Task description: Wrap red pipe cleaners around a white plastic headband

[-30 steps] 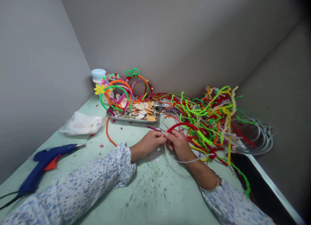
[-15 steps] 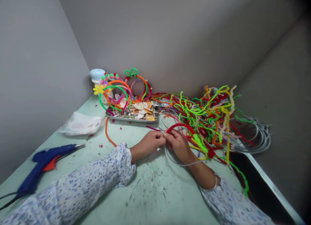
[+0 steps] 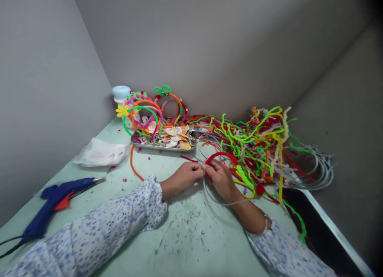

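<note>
Handwork at a desk (image 3: pixel 221 245), with places given from the metal tray (image 3: pixel 163 149). Compared with one second earlier, the bright green section of the red fuzzy arc (image 3: pixel 221 153) has been shifted slightly lower and toward the tray's side; the visible end of the pale wire (image 3: pixel 226 205) is now carried less far to the tray's right and is seen against the right wrist. The hands have hardly been moved — which suggests fine fingertip work at one end, with the rest left to swing.

The arc is held in front of the tray, to its right. Its near end is pinched in the narrow grip of the right hand (image 3: pixel 220 179); the left hand (image 3: pixel 184 176) is likewise closed to a narrow grip, but what may lie between its fingertips cannot be told.

On the tray's right, movement is limited by the tangled pile (image 3: pixel 245 137), on which the arc could be snagged, and farther out by the desk's edge and a dark surface (image 3: pixel 323 229). Well to the tray's left, nearer the viewer, the glue gun (image 3: pixel 44 213) is laid. The most open room is offered directly in front of the tray — between the forearms, among scattered specks.
</note>
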Motion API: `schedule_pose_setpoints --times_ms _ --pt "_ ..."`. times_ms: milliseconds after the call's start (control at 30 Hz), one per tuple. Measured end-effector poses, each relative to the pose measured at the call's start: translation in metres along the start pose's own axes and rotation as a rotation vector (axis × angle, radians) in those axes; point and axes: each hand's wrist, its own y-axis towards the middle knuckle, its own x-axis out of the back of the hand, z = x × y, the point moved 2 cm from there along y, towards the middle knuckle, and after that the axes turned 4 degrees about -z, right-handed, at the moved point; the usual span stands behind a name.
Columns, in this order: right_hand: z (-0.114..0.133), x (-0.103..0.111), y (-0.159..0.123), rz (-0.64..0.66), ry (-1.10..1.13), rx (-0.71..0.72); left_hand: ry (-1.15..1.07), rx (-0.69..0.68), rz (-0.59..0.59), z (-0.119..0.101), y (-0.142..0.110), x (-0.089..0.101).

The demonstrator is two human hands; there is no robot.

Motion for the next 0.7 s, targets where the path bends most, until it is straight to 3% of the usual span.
schedule_pose_setpoints --times_ms 167,433,700 --pt "-0.008 -0.001 0.0 0.037 0.076 -0.105 -0.184 -0.051 0.133 0.005 0.004 0.004" --pt "-0.018 0.001 0.002 0.016 0.318 -0.153 -0.405 0.13 0.084 0.004 0.004 0.005" --pt "-0.02 0.001 0.003 -0.021 0.527 -0.188 -0.431 0.098 0.118 0.0 0.001 0.004"
